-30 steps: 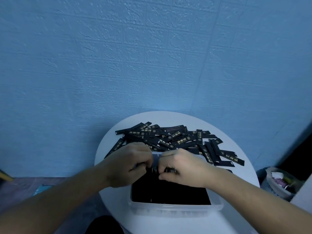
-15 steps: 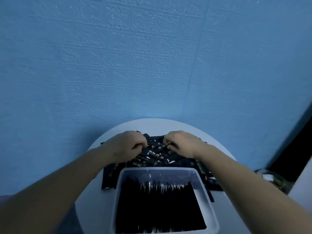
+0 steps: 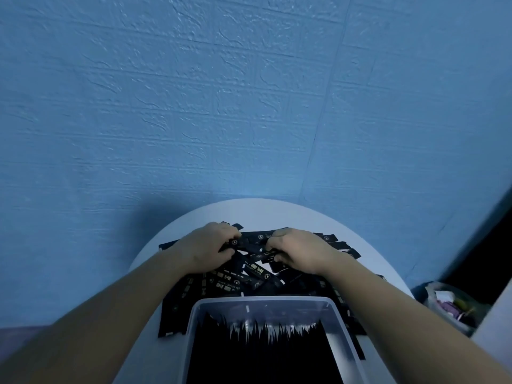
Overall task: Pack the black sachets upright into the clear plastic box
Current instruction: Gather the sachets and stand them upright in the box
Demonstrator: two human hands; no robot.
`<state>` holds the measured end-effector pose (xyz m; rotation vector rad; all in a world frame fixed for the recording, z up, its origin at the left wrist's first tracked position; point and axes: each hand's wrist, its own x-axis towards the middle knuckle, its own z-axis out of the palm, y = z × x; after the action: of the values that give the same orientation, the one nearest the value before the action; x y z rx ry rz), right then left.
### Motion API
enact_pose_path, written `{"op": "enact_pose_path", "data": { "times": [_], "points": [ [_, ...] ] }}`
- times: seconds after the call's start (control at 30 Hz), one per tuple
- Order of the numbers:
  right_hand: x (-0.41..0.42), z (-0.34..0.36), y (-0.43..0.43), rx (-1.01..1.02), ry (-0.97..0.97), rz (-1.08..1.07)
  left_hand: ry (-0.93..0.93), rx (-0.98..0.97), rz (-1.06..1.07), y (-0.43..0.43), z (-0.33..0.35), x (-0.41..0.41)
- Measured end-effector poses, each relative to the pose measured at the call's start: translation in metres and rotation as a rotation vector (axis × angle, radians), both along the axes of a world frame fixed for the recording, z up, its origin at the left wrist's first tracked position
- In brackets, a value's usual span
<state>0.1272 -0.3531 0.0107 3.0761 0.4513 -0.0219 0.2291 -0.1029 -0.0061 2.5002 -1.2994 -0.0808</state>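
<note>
Your box, nearer you than your fingers, already holds a dense upright row, but many sachets still lie loose on the surface, where your left hand and right hand pinch a few.

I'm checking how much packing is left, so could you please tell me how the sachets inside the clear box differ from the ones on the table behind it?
The packed sachets stand upright in a tight row inside the clear plastic box; the loose sachets lie flat, criss-crossed in a heap on the white table. The packed ones are untouched; the left hand and right hand grip loose ones. Both are black.
</note>
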Motion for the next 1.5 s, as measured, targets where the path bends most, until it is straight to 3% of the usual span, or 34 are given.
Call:
{"op": "enact_pose_path", "data": {
  "times": [0.13, 0.37, 0.57, 0.77, 0.9, 1.13, 1.33, 1.4, 1.5],
  "points": [
    [-0.018, -0.004, 0.0, -0.02, -0.102, 0.027, -0.036, 0.072, 0.014, -0.01, -0.007, -0.004],
    [-0.047, -0.003, -0.01, -0.078, -0.245, 0.001, -0.08, 0.001, 0.018, -0.02, -0.004, -0.011],
    [-0.065, 0.014, -0.019, 0.016, -0.306, -0.111, -0.022, -0.077, 0.043, -0.023, 0.004, -0.017],
    [-0.074, 0.027, -0.013, 0.192, -0.365, -0.188, -0.086, -0.507, 0.075, -0.021, 0.026, -0.032],
    [-0.077, 0.041, 0.005, 0.444, -0.445, -0.21, -0.114, -0.774, 0.188, -0.024, 0.053, -0.058],
    [-0.092, 0.047, 0.03, 0.804, -0.473, -0.319, 0.14, -1.032, 0.371, -0.025, 0.074, -0.099],
    [-0.103, 0.042, 0.06, 1.254, -0.366, -0.351, 0.469, -1.191, 0.391, -0.034, 0.069, -0.131],
    [-0.106, 0.04, 0.072, 1.307, -0.333, -0.296, 0.576, -1.273, 0.414, -0.039, 0.07, -0.139],
    [-0.113, 0.037, 0.081, 1.202, -0.33, -0.229, 0.626, -1.372, 0.473, -0.045, 0.071, -0.147]
  ]
}}
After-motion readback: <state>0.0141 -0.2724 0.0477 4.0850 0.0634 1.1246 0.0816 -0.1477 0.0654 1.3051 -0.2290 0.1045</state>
